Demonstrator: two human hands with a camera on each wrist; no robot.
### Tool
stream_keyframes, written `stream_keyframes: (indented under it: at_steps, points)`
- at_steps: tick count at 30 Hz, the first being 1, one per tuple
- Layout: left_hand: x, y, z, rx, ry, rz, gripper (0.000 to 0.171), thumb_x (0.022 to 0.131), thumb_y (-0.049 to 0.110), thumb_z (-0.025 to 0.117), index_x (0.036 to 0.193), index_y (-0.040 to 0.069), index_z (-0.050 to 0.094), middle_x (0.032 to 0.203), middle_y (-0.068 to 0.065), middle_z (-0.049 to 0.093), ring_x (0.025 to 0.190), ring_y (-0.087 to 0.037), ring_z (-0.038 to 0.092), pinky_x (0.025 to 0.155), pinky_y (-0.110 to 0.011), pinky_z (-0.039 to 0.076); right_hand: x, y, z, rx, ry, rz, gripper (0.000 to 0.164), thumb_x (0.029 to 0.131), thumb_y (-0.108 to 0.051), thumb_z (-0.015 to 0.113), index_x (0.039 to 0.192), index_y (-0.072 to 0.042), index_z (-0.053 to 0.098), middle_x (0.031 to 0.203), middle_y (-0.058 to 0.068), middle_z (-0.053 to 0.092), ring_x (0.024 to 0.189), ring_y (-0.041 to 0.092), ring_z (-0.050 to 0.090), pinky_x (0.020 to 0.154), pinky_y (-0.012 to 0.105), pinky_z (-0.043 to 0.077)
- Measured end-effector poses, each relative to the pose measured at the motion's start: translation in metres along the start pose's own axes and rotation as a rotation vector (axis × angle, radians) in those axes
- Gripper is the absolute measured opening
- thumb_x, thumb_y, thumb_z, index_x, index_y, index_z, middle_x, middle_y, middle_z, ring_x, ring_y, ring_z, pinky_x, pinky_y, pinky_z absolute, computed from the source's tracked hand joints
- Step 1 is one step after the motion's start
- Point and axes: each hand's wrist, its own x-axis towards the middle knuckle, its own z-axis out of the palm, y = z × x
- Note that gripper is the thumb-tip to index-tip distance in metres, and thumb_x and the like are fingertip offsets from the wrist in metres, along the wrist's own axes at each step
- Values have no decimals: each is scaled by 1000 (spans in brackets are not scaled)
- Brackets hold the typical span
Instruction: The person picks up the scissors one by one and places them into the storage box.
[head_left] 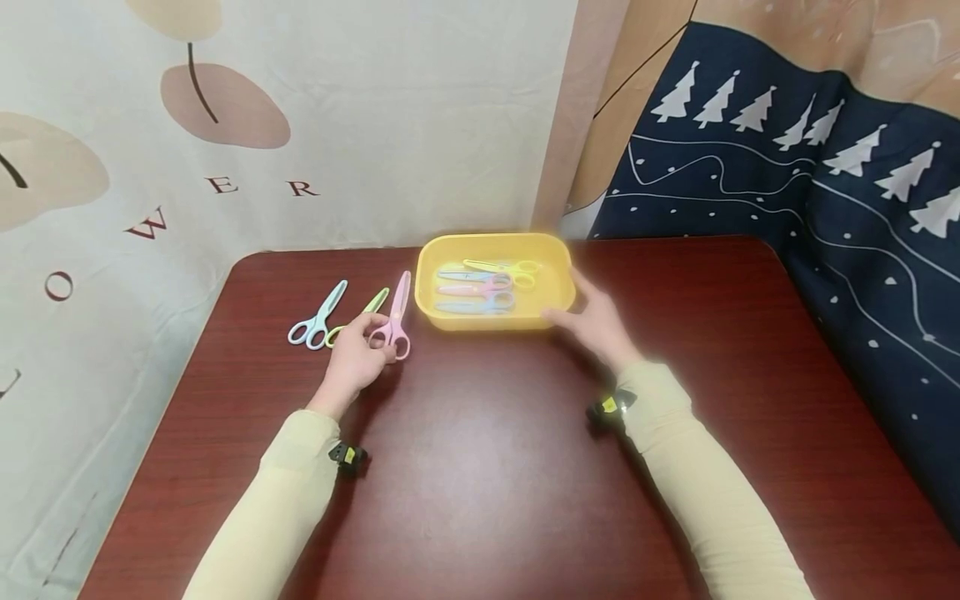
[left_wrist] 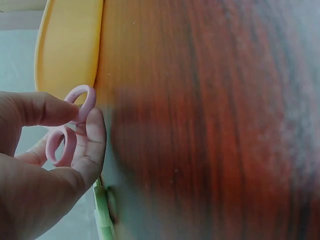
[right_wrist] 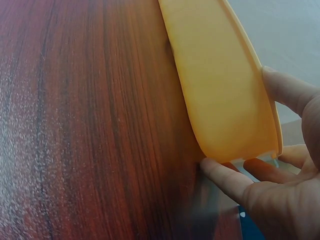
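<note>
My left hand (head_left: pixel 356 360) pinches pink scissors (head_left: pixel 399 304) by their handle loops, with the blades pointing away toward the back. In the left wrist view, thumb and fingers close on the two pink loops (left_wrist: pixel 62 146). Just right of them stands a yellow plastic bin (head_left: pixel 491 324). Inside it lie several scissors: yellow ones (head_left: pixel 524 272), pink ones (head_left: pixel 462 290) and blue ones (head_left: pixel 468 307). My right hand (head_left: pixel 597 327) holds the bin's right end, thumb at the rim and fingers around the corner in the right wrist view.
Green scissors (head_left: pixel 378 300) lie partly hidden behind my left hand. Farther left are light-blue scissors (head_left: pixel 324 314). The dark red wooden table (head_left: pixel 480 467) ends at the back against a pale printed curtain (head_left: pixel 420 125), with a navy tree-patterned cloth (head_left: pixel 697 192) at the right.
</note>
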Motion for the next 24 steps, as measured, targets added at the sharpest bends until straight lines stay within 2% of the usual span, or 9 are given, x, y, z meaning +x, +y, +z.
stream_keyframes:
  at_steps: [4,8,18,24]
  points:
    - [-3,1,-1,-44,1,-20,41,90,-4,68,130,-3,58,114,-23,63,82,-20,62,58,-22,57,0,0,0,0,-1,5,95,88,-36,83,164,-33,27,167,-5,33,150,17,36,125,46,31]
    - [-7,4,-3,-52,10,-14,42,91,-4,68,131,-1,57,114,-22,63,84,-20,61,58,-22,56,0,1,0,3,-1,1,94,88,-36,83,164,-33,27,167,-5,34,148,17,38,124,45,32]
    - [-12,16,-8,-66,54,74,43,87,-7,67,129,-2,60,114,-22,66,92,-23,61,66,-14,51,-1,2,0,13,-2,-4,93,88,-36,82,164,-36,28,166,-6,36,147,17,39,124,46,33]
    - [-13,24,-9,-62,60,107,41,88,-6,67,129,-3,61,113,-23,66,93,-25,62,67,-12,51,-1,1,-1,19,-4,14,93,88,-36,83,164,-34,29,165,-5,37,146,18,41,123,46,33]
